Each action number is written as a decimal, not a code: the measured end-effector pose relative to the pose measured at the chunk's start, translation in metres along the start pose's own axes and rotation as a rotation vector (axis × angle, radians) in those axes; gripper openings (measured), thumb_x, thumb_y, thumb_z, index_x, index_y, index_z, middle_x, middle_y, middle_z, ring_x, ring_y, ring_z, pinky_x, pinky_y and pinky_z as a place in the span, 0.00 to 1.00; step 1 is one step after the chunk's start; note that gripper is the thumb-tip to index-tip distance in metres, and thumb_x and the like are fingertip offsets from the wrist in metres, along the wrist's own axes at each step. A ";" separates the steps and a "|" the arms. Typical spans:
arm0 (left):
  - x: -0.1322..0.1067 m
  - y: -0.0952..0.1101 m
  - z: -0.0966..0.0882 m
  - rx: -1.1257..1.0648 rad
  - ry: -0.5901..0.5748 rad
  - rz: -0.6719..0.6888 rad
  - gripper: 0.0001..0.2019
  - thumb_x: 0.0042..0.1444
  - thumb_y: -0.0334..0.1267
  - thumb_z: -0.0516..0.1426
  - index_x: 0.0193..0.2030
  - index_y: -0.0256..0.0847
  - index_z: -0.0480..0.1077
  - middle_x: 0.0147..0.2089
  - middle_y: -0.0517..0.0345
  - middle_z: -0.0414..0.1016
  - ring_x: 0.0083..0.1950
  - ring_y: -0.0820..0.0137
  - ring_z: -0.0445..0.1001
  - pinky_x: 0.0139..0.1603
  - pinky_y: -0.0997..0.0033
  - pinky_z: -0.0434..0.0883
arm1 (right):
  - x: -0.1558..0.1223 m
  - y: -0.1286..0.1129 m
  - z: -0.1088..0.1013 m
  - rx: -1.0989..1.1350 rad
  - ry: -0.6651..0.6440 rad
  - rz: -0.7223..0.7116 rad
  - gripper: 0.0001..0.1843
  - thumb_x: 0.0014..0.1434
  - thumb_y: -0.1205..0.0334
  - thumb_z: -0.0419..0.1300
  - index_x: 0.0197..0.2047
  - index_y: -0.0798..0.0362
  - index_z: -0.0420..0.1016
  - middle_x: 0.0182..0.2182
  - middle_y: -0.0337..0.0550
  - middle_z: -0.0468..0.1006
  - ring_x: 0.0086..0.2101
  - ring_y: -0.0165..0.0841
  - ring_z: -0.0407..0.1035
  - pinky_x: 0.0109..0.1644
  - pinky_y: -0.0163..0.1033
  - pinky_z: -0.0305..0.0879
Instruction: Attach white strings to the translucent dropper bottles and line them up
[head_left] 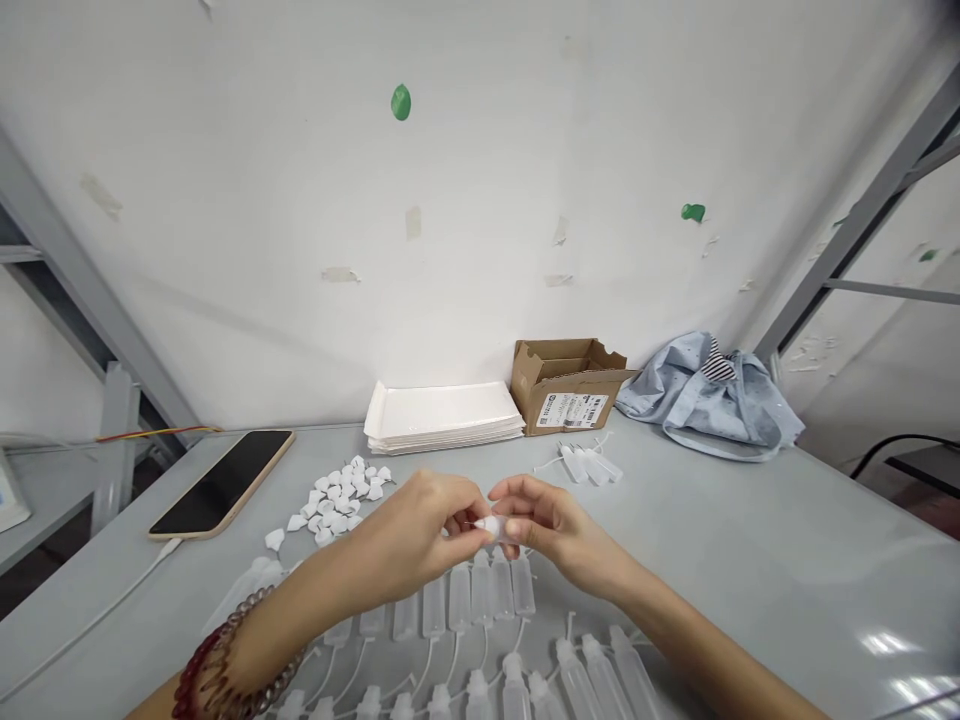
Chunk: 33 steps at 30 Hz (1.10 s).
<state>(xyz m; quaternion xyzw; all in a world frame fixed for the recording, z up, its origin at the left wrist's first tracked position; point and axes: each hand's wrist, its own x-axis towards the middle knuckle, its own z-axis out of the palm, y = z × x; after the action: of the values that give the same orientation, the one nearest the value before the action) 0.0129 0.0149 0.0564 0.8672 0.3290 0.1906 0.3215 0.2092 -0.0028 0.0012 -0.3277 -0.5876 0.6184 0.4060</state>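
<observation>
A small translucent squeeze bottle (512, 529) is held sideways between my two hands above the table. My right hand (551, 520) grips its body with thumb and fingers. At the bottle's left end is a white needle-tip cap (491, 524), its thin point facing left. The fingers of my left hand (446, 515) are closed around this cap. Below my hands lie rows of similar squeeze bottles (433, 605), several with thin white strips attached. A loose heap of white caps (337, 500) is spread left of my left hand.
Several bottles (589, 463) lie grouped beyond my right hand. Farther back are a stack of white envelopes (446, 415), an open cardboard box (566, 390) and a light blue cloth bag (709, 395). A phone (225, 483) with a charging cable (97, 620) lies at left.
</observation>
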 end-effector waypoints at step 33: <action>0.003 0.002 -0.003 0.032 -0.095 -0.089 0.16 0.60 0.45 0.49 0.28 0.39 0.68 0.23 0.62 0.68 0.24 0.74 0.64 0.24 0.76 0.57 | -0.005 -0.005 0.001 -0.232 -0.081 -0.136 0.11 0.63 0.58 0.52 0.34 0.50 0.50 0.26 0.35 0.64 0.24 0.25 0.54 0.30 0.34 0.54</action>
<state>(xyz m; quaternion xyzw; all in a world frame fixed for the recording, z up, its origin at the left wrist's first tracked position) 0.0144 0.0167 0.0604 0.8649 0.3544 0.1295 0.3310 0.2108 -0.0077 0.0060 -0.3066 -0.6921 0.5299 0.3823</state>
